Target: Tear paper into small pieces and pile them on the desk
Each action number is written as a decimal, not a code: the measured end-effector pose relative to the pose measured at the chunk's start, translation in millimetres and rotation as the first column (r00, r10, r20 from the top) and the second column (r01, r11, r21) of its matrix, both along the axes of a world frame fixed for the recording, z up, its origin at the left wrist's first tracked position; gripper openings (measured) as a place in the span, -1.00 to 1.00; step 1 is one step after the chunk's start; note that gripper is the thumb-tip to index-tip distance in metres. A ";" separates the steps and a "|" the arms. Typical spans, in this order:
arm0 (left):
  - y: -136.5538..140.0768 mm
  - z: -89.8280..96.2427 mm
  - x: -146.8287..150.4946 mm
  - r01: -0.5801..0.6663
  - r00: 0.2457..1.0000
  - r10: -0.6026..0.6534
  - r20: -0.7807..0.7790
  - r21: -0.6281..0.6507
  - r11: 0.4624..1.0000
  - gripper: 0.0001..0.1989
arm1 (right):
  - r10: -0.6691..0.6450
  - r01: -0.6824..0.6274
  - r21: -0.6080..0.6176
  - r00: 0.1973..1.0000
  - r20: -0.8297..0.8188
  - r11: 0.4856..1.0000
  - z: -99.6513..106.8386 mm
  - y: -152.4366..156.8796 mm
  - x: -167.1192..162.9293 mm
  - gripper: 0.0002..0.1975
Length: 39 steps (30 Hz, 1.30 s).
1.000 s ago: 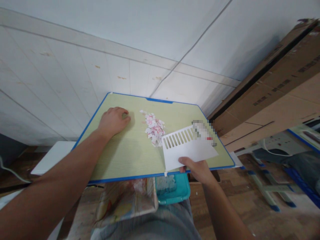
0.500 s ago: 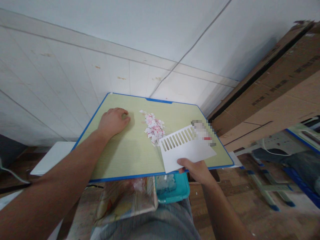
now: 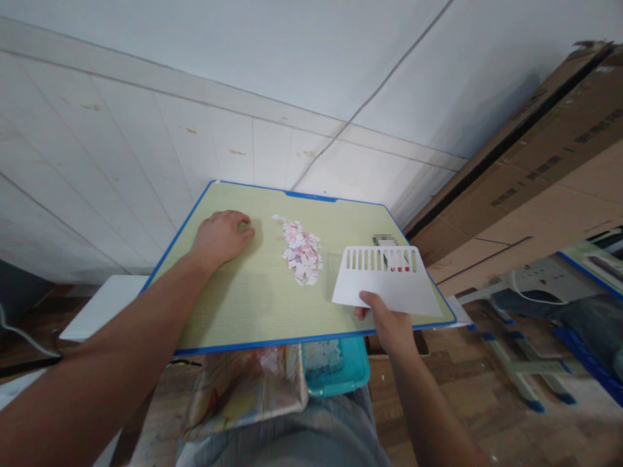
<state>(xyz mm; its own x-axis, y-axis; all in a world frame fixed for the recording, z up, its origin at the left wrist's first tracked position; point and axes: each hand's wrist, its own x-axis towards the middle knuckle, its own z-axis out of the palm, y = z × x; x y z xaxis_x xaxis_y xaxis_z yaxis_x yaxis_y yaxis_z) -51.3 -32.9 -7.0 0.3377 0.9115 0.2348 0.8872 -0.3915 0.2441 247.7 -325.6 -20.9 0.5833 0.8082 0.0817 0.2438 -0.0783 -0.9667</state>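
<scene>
On the left of the table my left hand [image 3: 222, 237] rests with loosely bent fingers; a gap shows between thumb and fingers, and nothing is visible in it. A heap of small pink and white paper-like scraps [image 3: 302, 253] lies to its right, apart from it. My right hand [image 3: 389, 324] grips a flat white sheet [image 3: 384, 285] by its near edge, thumb on top and fingers underneath. A row of long slots runs along the far edge of that sheet. The sheet is held at the table's right side, partly covering a blurred-out item [image 3: 385, 240].
The pale green table [image 3: 243, 311] has a blue rim and stands against a white panelled wall [image 3: 204, 143]. Cardboard boxes [image 3: 535, 181] lean close on the right. Below the near edge are a teal bin [image 3: 360, 370] and a patterned bag [image 3: 257, 395].
My right hand has moved the white slotted sheet rightward, away from the scraps, and turned it so its slots face the wall. My left hand has stayed in place.
</scene>
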 end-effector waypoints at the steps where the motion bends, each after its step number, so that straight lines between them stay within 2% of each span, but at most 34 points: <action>1: 0.0 -0.1 -0.1 0.001 1.000 -0.001 0.002 0.000 1.000 -0.46 | 0.022 -0.021 -0.034 0.999 0.023 0.999 2.4 0.6 -1.4 -0.59; 4: -0.2 0.4 -0.2 0.004 1.000 -0.004 0.014 -0.002 1.000 -0.46 | 0.056 -0.053 -0.088 0.998 0.037 0.995 8.5 7.9 -10.8 -0.57; 13: -0.3 0.7 -0.2 0.006 1.000 -0.005 0.030 -0.006 1.000 -0.45 | 0.122 -0.122 -0.125 0.993 -0.007 0.985 9.1 31.8 -44.6 -0.53; 22: 0.2 0.2 0.1 0.009 1.000 -0.009 0.024 -0.004 1.000 -0.43 | 0.195 -0.185 -0.197 0.980 0.036 0.963 15.6 33.5 -41.8 -0.49; 28: -1.3 1.9 0.4 0.005 1.000 -0.005 0.026 -0.008 1.000 -0.46 | 0.233 -0.222 -0.239 0.972 0.017 0.945 17.2 23.6 -44.6 -0.52; 39: 1.0 -1.1 -0.5 0.011 0.999 -0.011 0.043 -0.004 1.000 -0.46 | 0.207 -0.195 -0.279 0.978 0.013 0.940 19.1 15.7 -41.9 -0.52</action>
